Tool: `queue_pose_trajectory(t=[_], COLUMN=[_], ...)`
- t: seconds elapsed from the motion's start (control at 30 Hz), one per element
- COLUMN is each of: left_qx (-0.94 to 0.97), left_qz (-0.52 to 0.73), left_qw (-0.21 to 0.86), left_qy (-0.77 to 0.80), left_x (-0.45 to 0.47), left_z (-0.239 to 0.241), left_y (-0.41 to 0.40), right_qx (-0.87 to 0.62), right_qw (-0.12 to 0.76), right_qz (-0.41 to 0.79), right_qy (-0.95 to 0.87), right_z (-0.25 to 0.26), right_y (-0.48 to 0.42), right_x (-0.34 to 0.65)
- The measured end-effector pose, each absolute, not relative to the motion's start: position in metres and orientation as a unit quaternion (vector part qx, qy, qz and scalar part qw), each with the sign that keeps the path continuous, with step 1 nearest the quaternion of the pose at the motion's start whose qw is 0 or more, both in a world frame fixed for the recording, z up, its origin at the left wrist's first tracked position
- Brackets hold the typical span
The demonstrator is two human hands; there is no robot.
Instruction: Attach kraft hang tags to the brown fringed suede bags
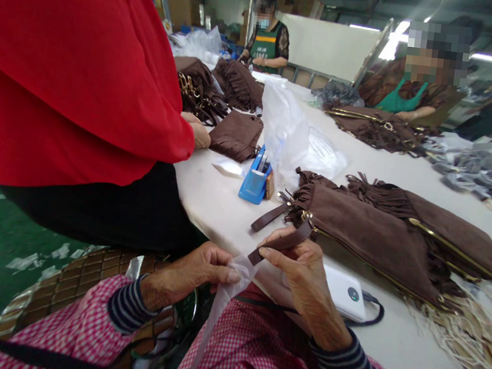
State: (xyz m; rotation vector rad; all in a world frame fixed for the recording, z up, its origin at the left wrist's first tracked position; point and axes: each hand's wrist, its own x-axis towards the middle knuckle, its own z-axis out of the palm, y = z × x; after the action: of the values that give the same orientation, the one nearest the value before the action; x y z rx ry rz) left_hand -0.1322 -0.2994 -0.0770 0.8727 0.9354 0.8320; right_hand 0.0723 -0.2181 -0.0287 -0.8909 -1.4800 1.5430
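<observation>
One brown strap point(289, 241) is in my right grip point(307, 271), its end pinched between thumb and fingers, just beside my left grip point(212, 266). That left grip pinches one clear plastic strip point(239, 272), which hangs down toward my lap; its upper end meets the strap's tip.

Just ahead of my right grip lies one more strap point(269, 217). To the right of it, two brown fringed bags, a near bag point(369, 234) and a far bag point(458, 229), lie overlapping. Beside my right wrist sits one white power bank point(346, 294) with one black cable point(373, 318).

Farther ahead of both grips, one blue dispenser point(253, 185) stands on the table point(212, 205), a crumpled plastic bag point(282, 120) behind it. Ahead and left of my left grip, a person in a red top point(85, 71) has a hand point(200, 135) at one folded brown bag point(236, 133). (Two more people, in green aprons, work well beyond.)
</observation>
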Motion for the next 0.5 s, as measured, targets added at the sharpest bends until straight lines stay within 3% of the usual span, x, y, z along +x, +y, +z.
queue_pose_trajectory(t=[0.5], left_qx=[0.4], left_qz=[0.364], left_qw=[0.723], left_qy=[0.429], left_x=[-0.1307], left_z=[-0.0745], left_y=[-0.2976], right_qx=[-0.364], right_qw=[0.404], right_qz=[0.595], right_qy=[-0.592], right_z=[-0.0277], right_y=[-0.2176], right_x=[0.0732])
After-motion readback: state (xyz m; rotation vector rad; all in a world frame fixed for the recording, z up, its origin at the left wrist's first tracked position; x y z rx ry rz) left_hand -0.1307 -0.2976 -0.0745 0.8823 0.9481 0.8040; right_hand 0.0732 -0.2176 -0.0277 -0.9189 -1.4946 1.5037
